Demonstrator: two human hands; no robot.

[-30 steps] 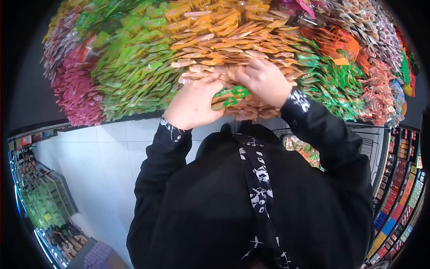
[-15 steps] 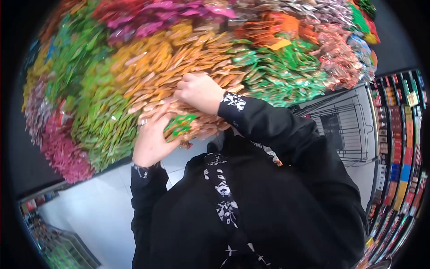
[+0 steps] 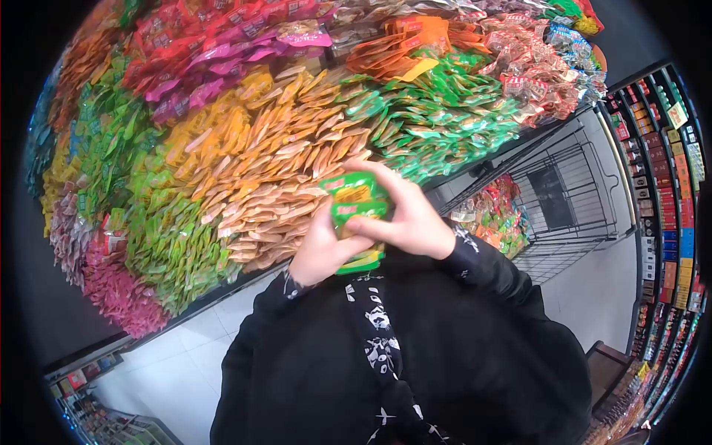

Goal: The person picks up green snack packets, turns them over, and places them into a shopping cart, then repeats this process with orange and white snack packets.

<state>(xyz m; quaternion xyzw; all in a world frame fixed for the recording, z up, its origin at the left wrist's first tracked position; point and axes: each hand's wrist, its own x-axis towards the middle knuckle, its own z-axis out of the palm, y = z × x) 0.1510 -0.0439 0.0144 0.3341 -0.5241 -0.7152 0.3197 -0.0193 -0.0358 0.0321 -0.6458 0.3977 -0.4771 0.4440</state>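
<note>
Both hands grip a small stack of green snack packets (image 3: 354,194) in front of my chest. My left hand (image 3: 320,251) is closed round their left side. From the right, my right hand (image 3: 404,219) wraps over them, its thumb lying across the front. Just beyond my hands are rows of peach-coloured packets (image 3: 259,219), standing close together on the display. Similar green packets (image 3: 445,122) fill a section farther right.
Red and magenta packets (image 3: 230,55) lie at the back of the display, and lime-green ones (image 3: 174,245) at the left. A wire shopping cart (image 3: 575,200) with mixed packets (image 3: 493,211) stands at the right. Stocked shelves (image 3: 667,200) line the far right.
My hands have moved off the peach packets, right and towards my body, with the green packets between them. My right hand now holds the green packets too. The view has shifted, showing the cart's contents.
</note>
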